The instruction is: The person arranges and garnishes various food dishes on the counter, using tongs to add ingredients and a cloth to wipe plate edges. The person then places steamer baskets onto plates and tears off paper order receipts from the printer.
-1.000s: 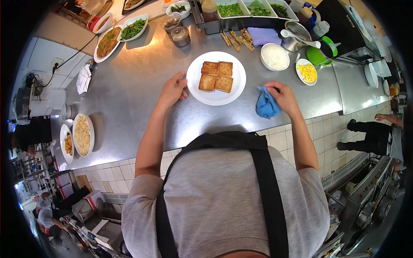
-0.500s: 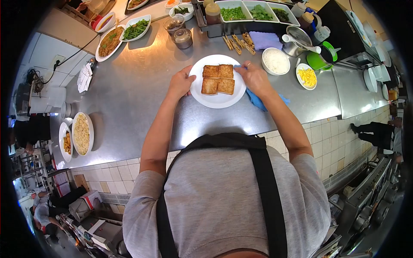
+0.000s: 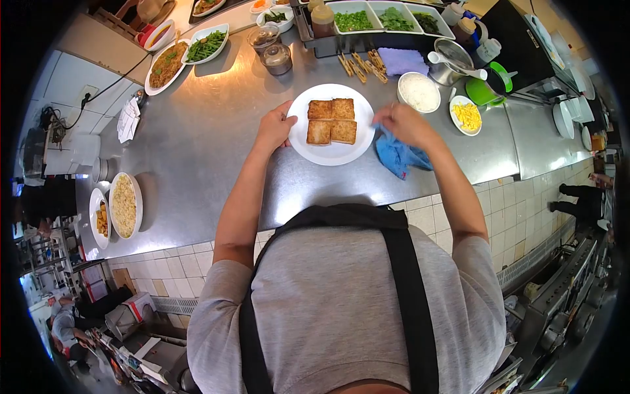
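A round white plate (image 3: 331, 155) bears several browned square slabs that look like fried tofu (image 3: 319, 132), set two by two. My left hand (image 3: 274, 127) grips the plate's left rim, thumb on top. At the right rim, my right hand (image 3: 403, 123) is closed on a blue cloth (image 3: 399, 159), whose loose part hangs onto the steel counter. Fingertips of that hand are close to the rim; whether they touch it I cannot tell. Just beyond the right hand stands a bowl of white rice (image 3: 419, 92).
On the steel counter (image 3: 190, 144) are a dish of yellow food (image 3: 466, 117), clothespins (image 3: 361, 67), a purple cloth (image 3: 403, 61) and a lidded pot (image 3: 453, 62). Plates of noodles (image 3: 168, 67), green beans (image 3: 207, 48) and fried rice (image 3: 124, 205) stand left. Other people are visible at both sides.
My right hand has shifted right and slightly down, drawing the blue cloth out so more of it shows. My left hand and the plate have hardly moved.
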The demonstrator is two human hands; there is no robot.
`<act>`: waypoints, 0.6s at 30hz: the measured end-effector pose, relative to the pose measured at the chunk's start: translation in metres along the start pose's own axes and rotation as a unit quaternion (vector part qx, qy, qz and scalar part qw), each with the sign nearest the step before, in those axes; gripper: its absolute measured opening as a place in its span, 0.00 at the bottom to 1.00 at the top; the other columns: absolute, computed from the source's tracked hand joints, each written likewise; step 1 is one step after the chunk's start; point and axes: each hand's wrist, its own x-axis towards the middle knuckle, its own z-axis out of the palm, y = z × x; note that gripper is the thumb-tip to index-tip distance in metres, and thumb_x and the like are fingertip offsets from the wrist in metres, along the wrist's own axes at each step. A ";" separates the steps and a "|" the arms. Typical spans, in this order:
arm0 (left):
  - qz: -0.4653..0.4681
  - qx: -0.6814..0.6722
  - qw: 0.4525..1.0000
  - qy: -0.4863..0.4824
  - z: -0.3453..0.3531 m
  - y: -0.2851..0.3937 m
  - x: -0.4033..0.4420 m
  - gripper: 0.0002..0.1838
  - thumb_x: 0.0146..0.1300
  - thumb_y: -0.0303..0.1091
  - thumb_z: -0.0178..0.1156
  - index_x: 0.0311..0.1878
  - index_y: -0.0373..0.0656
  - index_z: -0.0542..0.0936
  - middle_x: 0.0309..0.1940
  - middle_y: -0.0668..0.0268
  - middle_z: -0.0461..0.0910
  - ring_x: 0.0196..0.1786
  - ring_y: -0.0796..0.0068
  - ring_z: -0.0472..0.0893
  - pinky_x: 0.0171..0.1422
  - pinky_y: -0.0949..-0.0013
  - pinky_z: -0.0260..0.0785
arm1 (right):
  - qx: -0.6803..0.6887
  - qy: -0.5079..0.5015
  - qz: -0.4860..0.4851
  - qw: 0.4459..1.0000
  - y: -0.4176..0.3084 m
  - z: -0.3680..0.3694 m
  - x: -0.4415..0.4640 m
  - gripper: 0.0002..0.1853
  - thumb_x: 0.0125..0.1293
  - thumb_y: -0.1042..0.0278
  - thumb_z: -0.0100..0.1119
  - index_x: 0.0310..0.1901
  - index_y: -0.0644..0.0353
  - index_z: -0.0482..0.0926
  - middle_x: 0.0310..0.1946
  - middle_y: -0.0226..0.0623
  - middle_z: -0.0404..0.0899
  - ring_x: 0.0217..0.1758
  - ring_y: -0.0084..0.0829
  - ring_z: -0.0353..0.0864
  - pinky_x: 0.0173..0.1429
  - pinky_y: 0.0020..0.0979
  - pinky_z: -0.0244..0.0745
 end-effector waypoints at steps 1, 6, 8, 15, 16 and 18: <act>0.000 0.011 1.000 -0.010 -0.001 -0.001 0.003 0.22 0.62 0.29 0.57 0.61 0.44 0.74 0.21 0.64 0.78 0.12 0.77 0.73 0.14 0.72 0.65 | -0.018 0.058 0.034 0.998 -0.001 -0.004 0.008 0.08 0.58 0.75 0.56 0.35 0.54 0.84 0.31 0.45 0.80 0.39 0.46 0.80 0.47 0.41 0.75; -0.004 0.041 0.999 -0.030 -0.007 -0.006 0.015 0.22 0.62 0.30 0.57 0.61 0.46 0.75 0.21 0.65 0.78 0.12 0.78 0.73 0.15 0.72 0.65 | -0.048 0.139 -0.013 0.989 0.016 0.026 0.042 0.09 0.59 0.75 0.54 0.36 0.53 0.84 0.31 0.45 0.80 0.40 0.46 0.80 0.46 0.41 0.75; -0.003 0.041 0.999 -0.024 -0.007 -0.007 0.015 0.22 0.62 0.30 0.57 0.61 0.46 0.74 0.22 0.64 0.79 0.13 0.77 0.73 0.15 0.72 0.66 | -0.051 0.110 -0.013 0.992 0.013 0.028 0.042 0.10 0.59 0.75 0.53 0.36 0.53 0.84 0.32 0.45 0.80 0.41 0.45 0.80 0.47 0.40 0.75; -0.023 -0.034 0.998 0.043 0.014 -0.007 -0.019 0.22 0.63 0.32 0.57 0.60 0.39 0.70 0.23 0.60 0.79 0.14 0.74 0.76 0.16 0.71 0.68 | 0.127 -0.214 0.028 0.968 0.001 -0.032 -0.014 0.12 0.59 0.77 0.53 0.41 0.54 0.84 0.39 0.43 0.83 0.43 0.38 0.81 0.49 0.32 0.75; -0.037 -0.043 0.998 0.023 0.014 -0.006 -0.030 0.22 0.64 0.32 0.56 0.60 0.39 0.69 0.23 0.59 0.79 0.14 0.73 0.76 0.16 0.71 0.69 | 0.175 -0.216 0.032 0.960 -0.001 -0.035 -0.022 0.12 0.59 0.77 0.53 0.41 0.54 0.84 0.40 0.43 0.83 0.43 0.36 0.81 0.49 0.31 0.74; -0.070 -0.061 0.996 -0.019 0.012 0.002 -0.048 0.21 0.64 0.32 0.56 0.60 0.37 0.68 0.23 0.58 0.80 0.15 0.73 0.77 0.17 0.71 0.70 | 0.236 -0.133 0.087 0.959 0.002 -0.025 -0.034 0.11 0.59 0.77 0.54 0.41 0.55 0.84 0.39 0.41 0.83 0.42 0.36 0.81 0.48 0.31 0.74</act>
